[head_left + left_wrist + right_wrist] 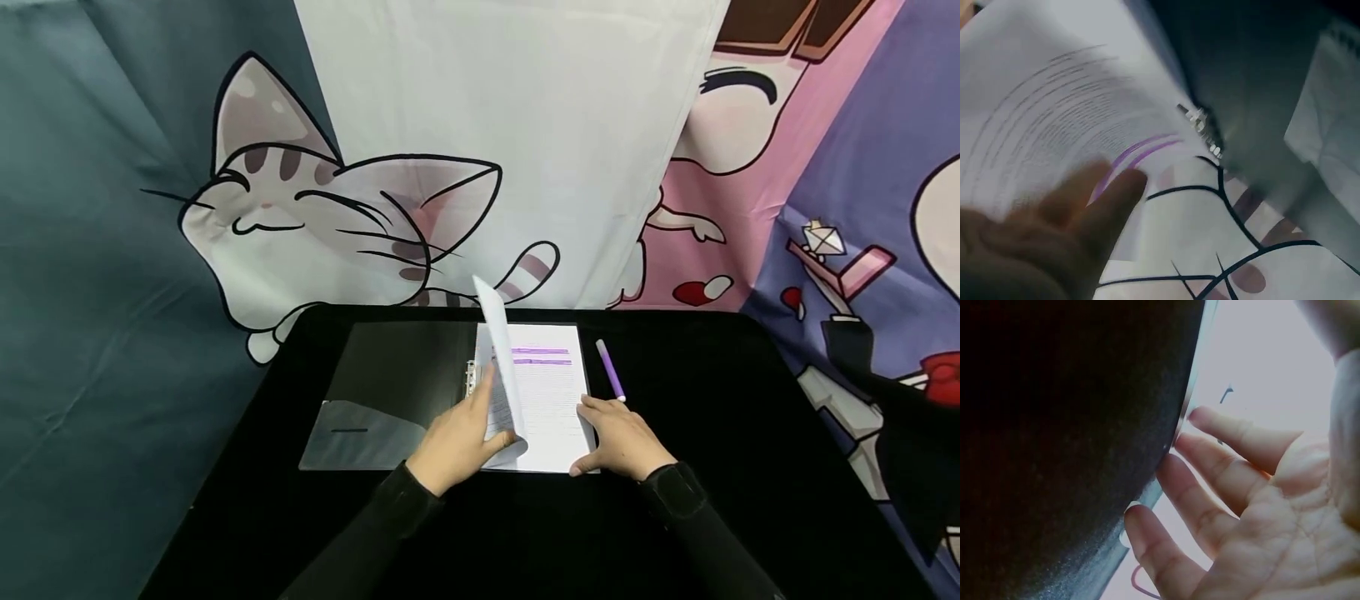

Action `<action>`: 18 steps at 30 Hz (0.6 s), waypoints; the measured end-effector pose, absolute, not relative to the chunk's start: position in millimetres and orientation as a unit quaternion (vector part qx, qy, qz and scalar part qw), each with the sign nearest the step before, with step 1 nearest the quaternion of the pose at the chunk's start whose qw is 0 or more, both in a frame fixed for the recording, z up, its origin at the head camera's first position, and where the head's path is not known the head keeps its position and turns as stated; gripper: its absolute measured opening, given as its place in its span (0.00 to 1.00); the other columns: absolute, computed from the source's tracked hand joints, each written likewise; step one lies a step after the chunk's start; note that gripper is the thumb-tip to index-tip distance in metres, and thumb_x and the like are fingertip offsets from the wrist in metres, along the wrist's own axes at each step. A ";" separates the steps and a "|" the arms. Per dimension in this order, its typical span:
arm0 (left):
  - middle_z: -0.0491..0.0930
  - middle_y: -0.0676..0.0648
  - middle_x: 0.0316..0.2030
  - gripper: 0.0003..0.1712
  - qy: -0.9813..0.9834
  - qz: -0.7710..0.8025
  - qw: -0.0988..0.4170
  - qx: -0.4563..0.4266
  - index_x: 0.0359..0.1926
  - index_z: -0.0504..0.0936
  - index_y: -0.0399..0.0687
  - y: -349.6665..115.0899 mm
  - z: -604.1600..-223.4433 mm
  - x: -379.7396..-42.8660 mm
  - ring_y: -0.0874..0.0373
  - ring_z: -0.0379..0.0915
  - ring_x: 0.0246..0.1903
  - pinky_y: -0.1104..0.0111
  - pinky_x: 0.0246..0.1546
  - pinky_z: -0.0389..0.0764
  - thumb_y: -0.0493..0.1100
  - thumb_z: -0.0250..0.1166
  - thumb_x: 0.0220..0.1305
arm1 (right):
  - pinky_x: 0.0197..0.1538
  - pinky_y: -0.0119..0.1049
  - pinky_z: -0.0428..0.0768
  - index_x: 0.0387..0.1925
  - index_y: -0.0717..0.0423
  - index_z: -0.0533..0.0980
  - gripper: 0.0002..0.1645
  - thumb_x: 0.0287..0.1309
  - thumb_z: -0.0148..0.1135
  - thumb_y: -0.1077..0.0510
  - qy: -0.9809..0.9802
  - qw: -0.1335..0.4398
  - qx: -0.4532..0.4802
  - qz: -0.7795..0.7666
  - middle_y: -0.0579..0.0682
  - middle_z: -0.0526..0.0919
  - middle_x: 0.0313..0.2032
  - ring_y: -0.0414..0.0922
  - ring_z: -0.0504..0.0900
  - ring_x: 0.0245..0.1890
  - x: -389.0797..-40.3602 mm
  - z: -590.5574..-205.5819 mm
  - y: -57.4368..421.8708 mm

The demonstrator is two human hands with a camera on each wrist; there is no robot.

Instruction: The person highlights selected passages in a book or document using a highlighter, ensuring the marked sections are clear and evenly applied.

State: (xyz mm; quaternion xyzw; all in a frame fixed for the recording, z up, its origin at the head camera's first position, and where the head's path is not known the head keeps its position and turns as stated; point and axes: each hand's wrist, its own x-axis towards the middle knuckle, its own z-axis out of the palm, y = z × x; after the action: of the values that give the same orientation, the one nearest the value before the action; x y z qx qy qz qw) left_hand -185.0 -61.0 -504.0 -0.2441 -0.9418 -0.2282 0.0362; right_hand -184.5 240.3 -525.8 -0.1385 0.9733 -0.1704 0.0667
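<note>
An opened ring binder (405,358) lies on the table, with printed sheets (551,408) on its right side. Two purple lines are marked near the top of the lower sheet. One page (498,342) stands raised and curved near the metal rings (471,377). My left hand (459,437) is against this page, its fingers extended along it; in the left wrist view those fingers (1110,206) are blurred in front of print. My right hand (618,437) rests at the right edge of the sheets, fingers spread, as the right wrist view shows its palm (1272,550).
A purple marker (611,371) with pale ends lies just right of the binder, beyond my right hand. A clear pocket (360,437) covers the lower left of the binder cover. Behind the black table (697,367) hangs a printed cloth (600,150) with cartoon figures.
</note>
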 end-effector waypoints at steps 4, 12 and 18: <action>0.75 0.41 0.83 0.47 -0.955 -0.118 -0.033 -0.270 0.82 0.76 0.48 -56.6 -523.0 -188.8 0.39 0.76 0.80 0.37 0.75 0.83 0.68 0.74 0.73 | 0.76 0.75 0.77 0.76 0.66 0.78 0.67 0.40 0.96 0.39 0.974 0.065 -0.136 -0.172 0.65 0.77 0.81 0.69 0.75 0.80 -183.9 -527.2 240.2; 0.81 0.46 0.78 0.41 -0.951 -0.108 -0.019 -0.289 0.74 0.87 0.57 -59.7 -534.3 -193.1 0.42 0.80 0.77 0.33 0.69 0.86 0.67 0.81 0.64 | 0.79 0.73 0.75 0.92 0.58 0.52 0.88 0.38 0.99 0.48 0.932 0.080 -0.177 -0.308 0.70 0.65 0.86 0.71 0.70 0.83 -187.4 -514.2 251.7; 0.79 0.47 0.80 0.42 -0.953 -0.116 -0.044 -0.275 0.75 0.85 0.58 -58.0 -532.9 -199.9 0.42 0.77 0.80 0.33 0.74 0.82 0.65 0.80 0.64 | 0.80 0.78 0.70 0.88 0.55 0.65 0.57 0.70 0.79 0.38 0.933 0.079 -0.202 -0.288 0.68 0.54 0.91 0.74 0.59 0.88 -184.8 -508.4 249.7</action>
State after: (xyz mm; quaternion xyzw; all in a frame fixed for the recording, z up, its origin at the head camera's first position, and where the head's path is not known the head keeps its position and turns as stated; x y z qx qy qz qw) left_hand -199.9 -58.0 -532.9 -0.2751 -0.9534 -0.1163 -0.0438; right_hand -184.8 249.7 -508.4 -0.2016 0.9327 -0.2883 0.0794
